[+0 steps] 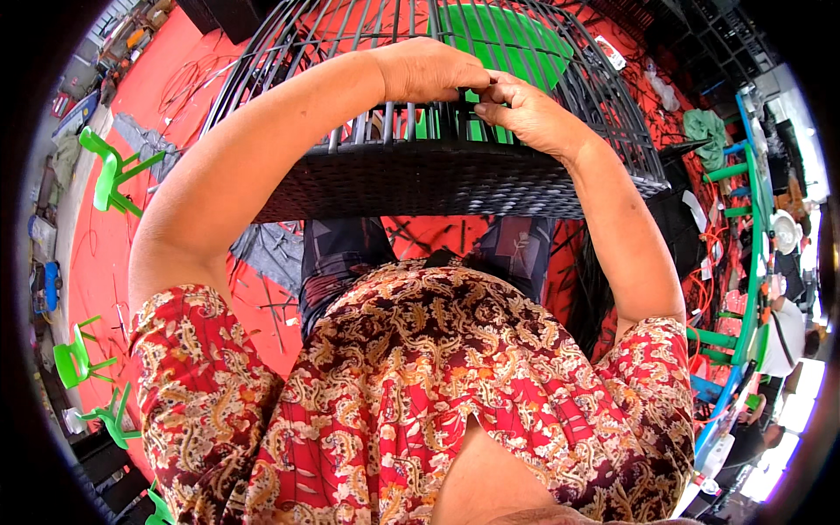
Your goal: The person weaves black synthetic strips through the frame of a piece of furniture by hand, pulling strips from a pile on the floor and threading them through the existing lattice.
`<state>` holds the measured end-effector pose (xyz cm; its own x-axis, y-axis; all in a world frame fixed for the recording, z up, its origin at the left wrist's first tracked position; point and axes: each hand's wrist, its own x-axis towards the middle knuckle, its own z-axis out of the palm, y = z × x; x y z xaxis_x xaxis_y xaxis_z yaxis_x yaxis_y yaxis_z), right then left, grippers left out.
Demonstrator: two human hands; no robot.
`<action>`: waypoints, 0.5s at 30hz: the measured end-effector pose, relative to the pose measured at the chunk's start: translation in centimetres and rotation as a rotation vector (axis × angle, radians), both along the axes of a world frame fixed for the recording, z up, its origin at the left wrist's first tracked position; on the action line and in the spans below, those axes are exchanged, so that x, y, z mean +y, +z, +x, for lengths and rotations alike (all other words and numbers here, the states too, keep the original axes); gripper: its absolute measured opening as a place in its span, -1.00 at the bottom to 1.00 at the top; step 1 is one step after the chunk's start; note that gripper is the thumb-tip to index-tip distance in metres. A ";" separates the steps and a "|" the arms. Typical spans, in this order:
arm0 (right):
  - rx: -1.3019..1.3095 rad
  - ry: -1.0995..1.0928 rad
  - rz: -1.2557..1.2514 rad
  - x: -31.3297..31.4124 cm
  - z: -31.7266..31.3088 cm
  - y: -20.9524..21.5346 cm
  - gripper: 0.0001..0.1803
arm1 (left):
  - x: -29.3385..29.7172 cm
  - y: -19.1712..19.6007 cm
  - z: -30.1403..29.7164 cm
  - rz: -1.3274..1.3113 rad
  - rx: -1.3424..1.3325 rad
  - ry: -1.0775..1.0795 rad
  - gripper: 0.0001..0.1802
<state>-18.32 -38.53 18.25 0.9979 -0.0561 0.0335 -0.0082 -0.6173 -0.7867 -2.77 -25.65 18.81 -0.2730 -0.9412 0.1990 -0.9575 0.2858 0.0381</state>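
Above the lap, the left hand (429, 70) and right hand (529, 114) pinch a dark strand (479, 94) at the black woven chair frame (437, 179); its lower band looks woven, upright bars remain bare.

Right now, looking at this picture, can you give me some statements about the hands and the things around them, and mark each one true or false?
1. Both hands meet at the upper edge of the woven band of a dark wicker frame. True.
2. The left hand holds a green chair. False: it rests on the frame's upright ribs; the green plastic chairs stand apart on the floor at the left.
3. The floor is red. True.
4. The right hand hangs free beside the body. False: its fingers pinch at the ribs, next to the left hand.
5. The frame's upper part is fully woven. False: only bare ribs rise there.
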 end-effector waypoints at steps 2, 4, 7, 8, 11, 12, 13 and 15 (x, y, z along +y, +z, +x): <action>-0.012 0.018 -0.060 -0.1 0.2 -0.2 -0.77 | 0.2 -1.5 0.2 -0.069 0.026 0.024 -0.64; 0.002 0.023 -0.104 -0.2 0.3 -0.2 -0.77 | 0.5 -2.3 -0.2 -0.205 0.140 0.067 -0.59; 0.043 0.016 -0.119 -0.4 0.0 -0.2 -0.77 | 0.7 -2.7 -0.7 -0.250 0.290 0.142 -0.74; 0.045 0.020 -0.101 -0.5 -0.1 -0.2 -0.78 | 0.7 -2.9 -0.8 -0.234 0.314 0.149 -0.80; 0.037 0.026 -0.108 -0.8 -0.4 -0.3 -0.77 | 0.9 -3.5 -1.3 -0.215 0.438 0.246 -0.89; 0.032 0.025 -0.118 -0.8 -0.6 -0.3 -0.76 | 0.9 -3.6 -1.4 -0.211 0.488 0.288 -0.89; 0.032 0.025 -0.119 -0.8 -0.6 -0.3 -0.76 | 1.0 -3.6 -1.4 -0.142 0.527 0.285 -0.87; 0.032 0.027 -0.119 -0.8 -0.7 -0.2 -0.74 | 1.2 -3.4 -1.3 -0.003 0.604 0.279 -0.82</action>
